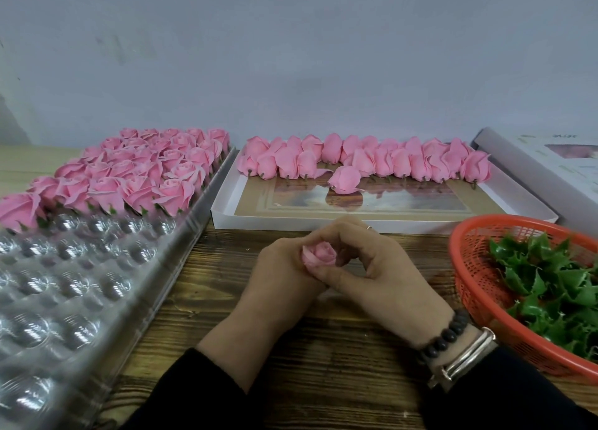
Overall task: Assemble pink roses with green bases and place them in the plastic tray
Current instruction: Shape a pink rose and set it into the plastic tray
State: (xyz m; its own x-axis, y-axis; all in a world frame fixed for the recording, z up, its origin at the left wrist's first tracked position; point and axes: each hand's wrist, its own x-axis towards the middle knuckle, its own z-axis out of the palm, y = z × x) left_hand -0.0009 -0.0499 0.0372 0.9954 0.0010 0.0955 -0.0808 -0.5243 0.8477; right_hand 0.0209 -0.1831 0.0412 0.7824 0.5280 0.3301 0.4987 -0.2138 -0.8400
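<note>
Both my left hand [278, 267] and right hand [372, 267] pinch one rose [318, 256] just beside the basket [466, 267]; I should hold it gently, seating its base squarely.

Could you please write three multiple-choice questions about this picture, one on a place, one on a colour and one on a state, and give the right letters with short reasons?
1. Where is the basket with the green bases?
A. on the right of the table
B. on the left of the table
C. inside the white box

2. What colour is the basket?
A. blue
B. red-orange
C. white

3. What is the state of the plastic tray?
A. completely full of roses
B. without any rose
C. far part filled, near pockets empty

Answers:
1. A: it stands at the right edge, beside the right hand.
2. B: its mesh wall and rim are red-orange.
3. C: finished roses fill the far rows, while the near pockets hold nothing. Both hands, the left hand too, hold one rose that is not in the tray.
</note>
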